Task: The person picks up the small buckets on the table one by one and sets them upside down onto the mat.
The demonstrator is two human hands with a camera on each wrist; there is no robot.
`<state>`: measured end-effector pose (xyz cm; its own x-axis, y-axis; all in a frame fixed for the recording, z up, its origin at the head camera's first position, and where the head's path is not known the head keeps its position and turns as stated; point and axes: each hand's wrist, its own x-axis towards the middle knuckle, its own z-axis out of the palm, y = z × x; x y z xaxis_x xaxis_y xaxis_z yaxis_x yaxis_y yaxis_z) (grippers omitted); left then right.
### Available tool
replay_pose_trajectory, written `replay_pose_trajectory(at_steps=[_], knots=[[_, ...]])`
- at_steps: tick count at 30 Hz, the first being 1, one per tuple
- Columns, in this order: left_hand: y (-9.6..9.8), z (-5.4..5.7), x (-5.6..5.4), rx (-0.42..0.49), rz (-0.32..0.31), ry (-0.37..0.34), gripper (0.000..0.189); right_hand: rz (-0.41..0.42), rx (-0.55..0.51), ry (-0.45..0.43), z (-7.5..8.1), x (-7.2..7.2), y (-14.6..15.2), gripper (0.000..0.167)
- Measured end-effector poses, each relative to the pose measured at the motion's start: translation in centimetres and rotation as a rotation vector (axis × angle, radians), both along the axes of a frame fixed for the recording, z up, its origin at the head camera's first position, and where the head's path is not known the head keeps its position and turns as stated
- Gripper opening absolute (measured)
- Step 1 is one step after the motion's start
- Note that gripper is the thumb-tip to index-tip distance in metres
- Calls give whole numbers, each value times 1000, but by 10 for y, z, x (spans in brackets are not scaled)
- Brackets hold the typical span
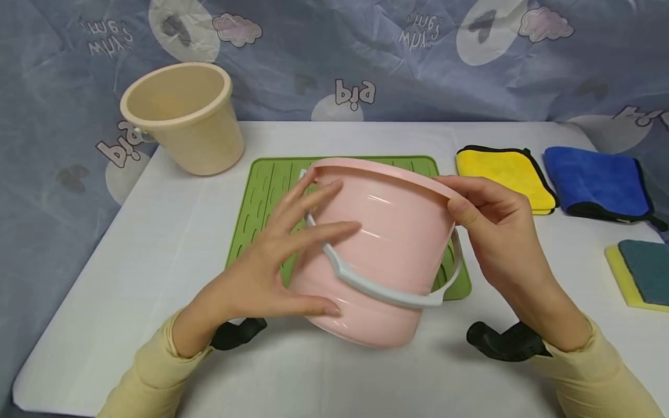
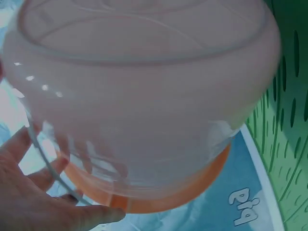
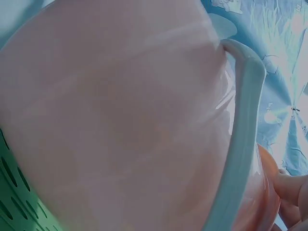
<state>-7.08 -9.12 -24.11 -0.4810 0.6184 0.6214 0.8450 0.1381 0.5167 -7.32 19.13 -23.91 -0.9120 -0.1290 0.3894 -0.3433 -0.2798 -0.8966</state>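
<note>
Nearest, the left hand (image 1: 263,270) is seen with fingers spread and nearly straight, laid against the side of a pale pink, round plastic bucket (image 1: 402,238). By the right hand (image 1: 502,238) the bucket's rim is pinched between thumb and fingers. The bucket is held tilted above a white-covered table (image 1: 120,290), in front of and partly over a green ribbed rectangular mat (image 1: 261,197). A light grey curved plastic handle (image 1: 376,288) is hung across its near side.

The bucket's underside (image 2: 144,31) is shown in the left wrist view, though hidden from the head view; by the right wrist view, the handle is shown close up.

In the head view alone, farther out, are recorded: a yellow-and-green rectangular sponge (image 1: 648,273), a blue folded cloth (image 1: 596,183), a yellow folded cloth (image 1: 499,171) and, far left, a beige plastic bucket (image 1: 206,139).
</note>
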Motion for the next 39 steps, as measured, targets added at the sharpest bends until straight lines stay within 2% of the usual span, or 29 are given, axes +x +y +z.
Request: replay_pose_trajectory(at_steps=[2, 7, 9, 15, 22, 25, 28, 31, 34, 37, 39], knots=[[1, 2, 4, -49, -3, 46, 70, 9, -3, -2, 0, -1, 0, 25], [-1, 6, 15, -262, 9, 151, 83, -12, 5, 8, 1, -2, -1, 24], [-1, 8, 18, -321, 14, 181, 83, -37, 18, 10, 1, -3, -1, 23], [-1, 9, 22, -368, 37, 247, 70, -57, 14, 18, 2, -3, 1, 23], [2, 6, 22, -423, 84, 359, 70, -63, 17, 32, 2, -5, 2, 22], [2, 4, 18, -387, 82, 409, 69, -59, 23, 33, 3, -4, 5, 23], [2, 0, 10, -305, 61, 395, 68, -58, 46, 61, 7, -3, 10, 26], [-1, -3, 0, -185, 42, 312, 68, -66, 95, 127, 12, -3, 13, 30], [-6, -3, -8, -48, 30, 200, 66, -82, 157, 245, 15, -4, 14, 35], [-10, 1, -11, 78, 21, 98, 64, -116, 246, 348, 14, -6, 13, 39], [-13, 4, -11, 138, 33, 54, 64, -139, 316, 383, 11, -8, 12, 41]])
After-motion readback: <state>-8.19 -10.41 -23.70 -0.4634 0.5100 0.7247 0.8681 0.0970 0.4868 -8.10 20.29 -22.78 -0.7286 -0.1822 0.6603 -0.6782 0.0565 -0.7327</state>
